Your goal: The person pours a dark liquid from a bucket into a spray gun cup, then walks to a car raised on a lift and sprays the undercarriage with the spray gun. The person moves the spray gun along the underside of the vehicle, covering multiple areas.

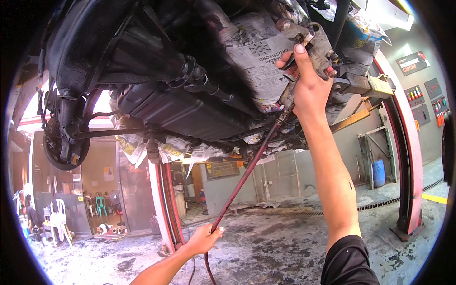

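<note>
Up at one o'clock, the right hand [308, 78] is clenched around a grimy spray gun [311, 40], thumb stretched up along its body, with the tool pressed close under the raised car's underbody [156, 57]. From the gun a dark red hose [247, 173] runs straight down toward six o'clock, where the left hand [204, 239] grips it, fingers curled round it. Newspaper masking [259, 52] is wrapped on parts just beside the gun at twelve o'clock, and more sheets hang along the underbody's lower edge toward nine o'clock. A black drive shaft [209, 85] slants between the two. Red lift posts [408, 156] stand at three o'clock and near the centre at seven o'clock, with the wet concrete floor [294, 242] open between them. A blue barrel [378, 172] sits well apart at four o'clock.
</note>
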`<action>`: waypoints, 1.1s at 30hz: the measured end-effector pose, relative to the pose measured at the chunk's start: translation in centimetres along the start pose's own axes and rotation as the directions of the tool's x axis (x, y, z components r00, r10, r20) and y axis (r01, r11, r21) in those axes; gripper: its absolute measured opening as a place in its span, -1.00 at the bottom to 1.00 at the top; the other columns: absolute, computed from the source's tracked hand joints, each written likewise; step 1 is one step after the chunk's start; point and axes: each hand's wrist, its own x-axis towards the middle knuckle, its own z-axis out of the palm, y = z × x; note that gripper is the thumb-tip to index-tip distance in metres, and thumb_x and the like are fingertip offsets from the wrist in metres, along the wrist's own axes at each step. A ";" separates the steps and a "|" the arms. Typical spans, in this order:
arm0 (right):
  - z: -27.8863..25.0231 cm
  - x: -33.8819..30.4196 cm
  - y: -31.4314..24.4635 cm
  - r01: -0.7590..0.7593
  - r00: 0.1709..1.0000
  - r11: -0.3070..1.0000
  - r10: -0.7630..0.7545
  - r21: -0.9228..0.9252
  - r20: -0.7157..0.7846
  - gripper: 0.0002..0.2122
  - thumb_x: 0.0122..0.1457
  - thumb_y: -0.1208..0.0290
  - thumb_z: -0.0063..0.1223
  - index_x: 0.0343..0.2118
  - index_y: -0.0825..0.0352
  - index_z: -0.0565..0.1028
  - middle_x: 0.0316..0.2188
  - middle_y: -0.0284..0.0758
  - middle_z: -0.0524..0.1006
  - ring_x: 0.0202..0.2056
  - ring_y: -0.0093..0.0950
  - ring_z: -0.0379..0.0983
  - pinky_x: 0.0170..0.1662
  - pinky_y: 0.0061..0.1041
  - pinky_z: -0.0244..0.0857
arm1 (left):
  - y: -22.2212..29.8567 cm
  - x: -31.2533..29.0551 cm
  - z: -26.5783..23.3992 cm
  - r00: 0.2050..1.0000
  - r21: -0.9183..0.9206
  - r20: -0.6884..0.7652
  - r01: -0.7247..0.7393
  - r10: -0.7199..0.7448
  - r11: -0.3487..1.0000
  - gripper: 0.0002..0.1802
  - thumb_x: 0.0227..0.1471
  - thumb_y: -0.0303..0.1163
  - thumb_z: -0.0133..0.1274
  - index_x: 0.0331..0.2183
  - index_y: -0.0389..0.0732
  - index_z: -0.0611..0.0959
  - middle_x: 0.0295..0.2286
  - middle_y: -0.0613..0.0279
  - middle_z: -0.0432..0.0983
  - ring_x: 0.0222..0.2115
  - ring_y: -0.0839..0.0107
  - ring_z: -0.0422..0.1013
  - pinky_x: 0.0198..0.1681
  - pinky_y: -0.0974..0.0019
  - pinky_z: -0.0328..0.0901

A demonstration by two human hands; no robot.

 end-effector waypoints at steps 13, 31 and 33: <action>1.4 -3.3 -0.3 -0.120 0.993 0.980 0.121 0.160 0.006 -0.78 0.34 0.29 0.16 -0.27 0.38 0.59 -0.49 -0.40 0.58 -0.46 -0.58 0.54 -0.27 -0.56 0.40 | -1.9 -2.4 -1.2 0.994 0.018 -0.013 0.113 -0.113 0.993 -0.52 0.33 -0.01 0.03 -0.39 -0.27 0.57 -0.63 0.38 0.37 -0.61 0.56 0.34 -0.50 0.31 0.31; 2.3 -6.1 1.3 -0.152 0.985 0.977 0.162 0.148 -0.054 -0.78 0.30 0.32 0.23 -0.28 0.42 0.58 -0.47 -0.37 0.59 -0.45 -0.57 0.54 -0.35 -0.53 0.49 | -3.6 -3.8 -1.9 0.980 -0.036 -0.019 0.197 -0.198 0.980 -0.51 0.35 -0.02 0.01 -0.46 -0.23 0.54 -0.60 0.44 0.38 -0.61 0.61 0.35 -0.50 0.38 0.35; 2.3 -6.5 1.6 -0.177 0.980 0.973 0.188 0.146 -0.064 -0.80 0.29 0.34 0.23 -0.27 0.42 0.57 -0.46 -0.37 0.59 -0.44 -0.58 0.54 -0.36 -0.53 0.50 | -3.8 -3.8 -2.0 0.980 -0.028 -0.020 0.196 -0.197 0.980 -0.51 0.35 -0.02 0.01 -0.46 -0.23 0.53 -0.60 0.44 0.39 -0.61 0.62 0.36 -0.50 0.38 0.35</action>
